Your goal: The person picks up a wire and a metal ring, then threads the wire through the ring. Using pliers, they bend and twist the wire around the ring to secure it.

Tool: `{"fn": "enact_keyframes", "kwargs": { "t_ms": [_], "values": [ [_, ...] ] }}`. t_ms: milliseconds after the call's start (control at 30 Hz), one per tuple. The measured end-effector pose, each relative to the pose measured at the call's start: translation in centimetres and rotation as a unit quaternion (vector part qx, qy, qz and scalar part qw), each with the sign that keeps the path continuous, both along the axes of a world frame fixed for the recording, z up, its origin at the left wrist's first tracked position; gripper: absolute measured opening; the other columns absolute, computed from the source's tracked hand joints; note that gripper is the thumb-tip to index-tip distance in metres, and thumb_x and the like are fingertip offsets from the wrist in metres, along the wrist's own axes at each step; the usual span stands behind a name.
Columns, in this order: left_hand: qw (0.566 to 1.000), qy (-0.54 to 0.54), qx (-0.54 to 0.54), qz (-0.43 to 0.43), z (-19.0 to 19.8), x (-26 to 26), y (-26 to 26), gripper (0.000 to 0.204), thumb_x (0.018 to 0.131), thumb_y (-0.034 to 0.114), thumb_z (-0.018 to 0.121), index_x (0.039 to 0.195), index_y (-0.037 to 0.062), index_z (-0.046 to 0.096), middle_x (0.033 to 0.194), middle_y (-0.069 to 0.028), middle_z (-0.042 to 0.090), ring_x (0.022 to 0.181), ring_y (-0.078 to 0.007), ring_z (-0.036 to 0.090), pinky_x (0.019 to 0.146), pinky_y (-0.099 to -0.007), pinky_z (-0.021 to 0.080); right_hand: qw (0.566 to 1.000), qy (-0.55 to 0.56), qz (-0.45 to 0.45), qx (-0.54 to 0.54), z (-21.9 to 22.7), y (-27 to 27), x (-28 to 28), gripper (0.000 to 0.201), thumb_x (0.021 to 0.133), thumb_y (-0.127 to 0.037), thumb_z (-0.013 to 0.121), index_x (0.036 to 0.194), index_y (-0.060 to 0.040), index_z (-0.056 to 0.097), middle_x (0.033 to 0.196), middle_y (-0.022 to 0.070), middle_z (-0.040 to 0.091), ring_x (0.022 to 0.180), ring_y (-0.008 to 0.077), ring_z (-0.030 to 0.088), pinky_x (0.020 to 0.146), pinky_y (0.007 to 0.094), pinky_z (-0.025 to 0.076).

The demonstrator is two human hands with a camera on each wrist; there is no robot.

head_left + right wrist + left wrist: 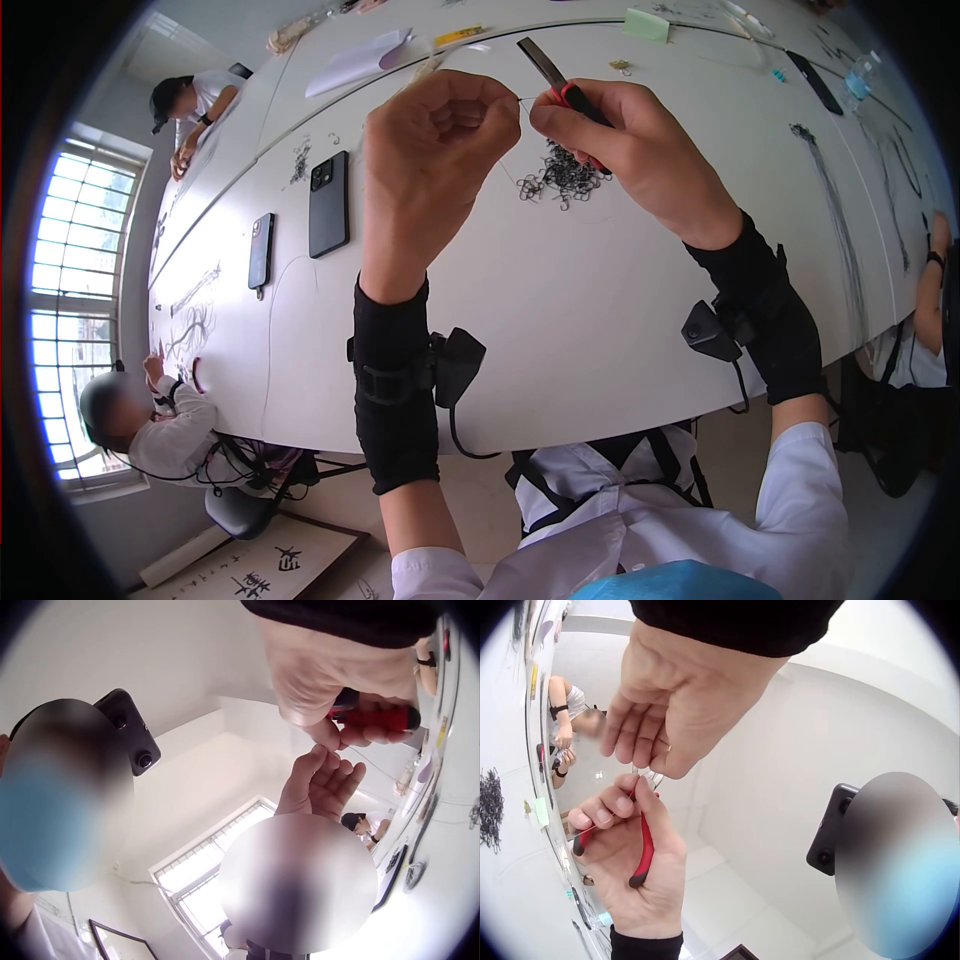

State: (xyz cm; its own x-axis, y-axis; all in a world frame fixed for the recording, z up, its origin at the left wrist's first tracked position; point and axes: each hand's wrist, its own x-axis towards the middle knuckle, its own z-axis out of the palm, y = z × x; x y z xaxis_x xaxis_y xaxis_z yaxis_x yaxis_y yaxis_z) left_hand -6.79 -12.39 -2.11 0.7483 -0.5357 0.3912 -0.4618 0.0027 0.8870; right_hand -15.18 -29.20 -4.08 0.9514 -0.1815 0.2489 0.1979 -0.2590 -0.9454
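Note:
My left hand (425, 165) is raised over the table, thumb and forefinger pinching a thin wire (526, 99). Facing it, my right hand (645, 140) grips pliers (541, 60) with red and black handles, their metal nose pointing up and away. The right thumb and forefinger meet close to the left fingertips. In the left wrist view the red handles (643, 851) lie across the right palm, and a fine strand crosses the fingers. Below the hands, a pile of small black bent wire pieces (568, 178) lies on the white table (560, 320), partly covered by the right hand.
Two dark phones (328, 205) lie left of my left hand. Farther back are white paper (355, 62), a green note (647, 26) and a yellow item (458, 35). A water bottle (860, 78) stands at right; long dark wires (835, 200) lie nearby. Other people sit around the table.

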Motion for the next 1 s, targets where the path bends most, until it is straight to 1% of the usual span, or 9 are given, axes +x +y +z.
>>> {"fn": "enact_keyframes", "kwargs": {
  "t_ms": [100,200,300,500,600,700,800,900,1000],
  "values": [
    [1.0,-0.011,-0.013,0.011,-0.1,0.1,-0.1,0.011,0.085,0.005,0.07,0.091,-0.0048,0.07,0.081,-0.0062,0.072,0.076,-0.0119,0.069,0.076,-0.0256,0.056,0.998,-0.054,-0.016,-0.026,-0.4,0.2,0.1,0.029,0.094,-0.028,0.065,0.091,0.001,0.068,0.068,0.0018,0.057,0.06,0.0118,0.048,0.059,0.0273,0.039],
    [0.997,-0.074,-0.002,0.021,-0.6,0.4,-0.2,0.009,0.083,0.003,0.071,0.089,-0.0038,0.07,0.08,-0.0069,0.072,0.075,-0.013,0.069,0.076,-0.0258,0.056,0.989,-0.075,-0.045,-0.12,0.0,0.2,-0.2,0.027,0.094,-0.025,0.065,0.092,0.0025,0.067,0.067,0.0088,0.059,0.059,0.0166,0.054,0.058,0.0313,0.045],
    [0.99,-0.141,0.023,0.012,-1.2,0.4,-0.5,0.008,0.081,0.001,0.071,0.088,-0.0026,0.07,0.078,-0.008,0.072,0.073,-0.0148,0.07,0.076,-0.0262,0.056,0.979,-0.057,-0.055,-0.185,0.7,-0.1,-0.8,0.029,0.098,-0.029,0.062,0.099,-0.0007,0.065,0.073,0.0011,0.057,0.065,0.0097,0.048,0.061,0.0256,0.041],
    [0.984,-0.169,0.058,-0.021,-1.3,-0.4,-0.9,0.009,0.08,0.0,0.071,0.088,-0.0019,0.07,0.077,-0.0083,0.071,0.073,-0.0159,0.07,0.078,-0.0269,0.056,0.965,-0.095,-0.053,-0.237,0.2,-1.8,-0.1,0.029,0.1,-0.03,0.06,0.099,-0.0016,0.064,0.073,0.0008,0.055,0.066,0.0102,0.047,0.062,0.0249,0.041],
    [0.988,-0.145,0.047,-0.037,-0.9,-0.6,-0.8,0.009,0.08,0.0,0.07,0.089,-0.0024,0.07,0.078,-0.008,0.071,0.076,-0.0146,0.07,0.078,-0.0267,0.056,0.979,-0.111,-0.018,-0.172,-0.3,-2.4,0.6,0.033,0.097,-0.031,0.064,0.088,0.0012,0.064,0.067,0.0054,0.058,0.06,0.0149,0.054,0.059,0.0293,0.045],
    [0.993,-0.091,0.012,-0.073,-0.4,-0.6,-0.6,0.009,0.084,-0.001,0.069,0.092,-0.0045,0.069,0.082,-0.0078,0.071,0.078,-0.0131,0.07,0.078,-0.027,0.056,0.996,-0.033,0.019,-0.078,-0.2,-2.5,0.7,0.034,0.098,-0.033,0.063,0.086,-0.0016,0.065,0.065,-0.0015,0.05,0.059,0.0088,0.045,0.057,0.0264,0.038],
    [0.998,-0.017,-0.021,-0.057,0.4,-1.3,-0.5,0.01,0.088,0.001,0.068,0.094,-0.007,0.068,0.084,-0.0087,0.071,0.08,-0.0129,0.069,0.078,-0.0268,0.056,0.998,0.018,0.068,-0.003,0.1,-2.3,0.3,0.033,0.1,-0.035,0.063,0.094,-0.0023,0.064,0.074,-0.0024,0.051,0.07,0.0068,0.047,0.067,0.023,0.039],
    [0.995,0.013,-0.069,-0.07,0.3,-0.8,-0.3,0.013,0.09,0.004,0.07,0.096,-0.008,0.067,0.086,-0.009,0.071,0.08,-0.0131,0.069,0.078,-0.0258,0.055,0.995,-0.008,0.093,0.041,0.2,-1.7,0.4,0.033,0.1,-0.034,0.063,0.093,-0.0023,0.064,0.074,-0.0022,0.051,0.07,0.0063,0.046,0.066,0.0231,0.038],
    [0.99,0.016,-0.124,-0.065,0.3,-0.9,-0.6,0.016,0.091,0.006,0.072,0.097,-0.008,0.068,0.086,-0.0098,0.071,0.079,-0.0128,0.068,0.078,-0.024,0.055,0.996,-0.028,0.066,0.054,0.3,-0.7,0.1,0.033,0.1,-0.035,0.062,0.091,-0.0027,0.064,0.075,-0.0026,0.051,0.069,0.006,0.045,0.065,0.0231,0.037]
  ]
}}
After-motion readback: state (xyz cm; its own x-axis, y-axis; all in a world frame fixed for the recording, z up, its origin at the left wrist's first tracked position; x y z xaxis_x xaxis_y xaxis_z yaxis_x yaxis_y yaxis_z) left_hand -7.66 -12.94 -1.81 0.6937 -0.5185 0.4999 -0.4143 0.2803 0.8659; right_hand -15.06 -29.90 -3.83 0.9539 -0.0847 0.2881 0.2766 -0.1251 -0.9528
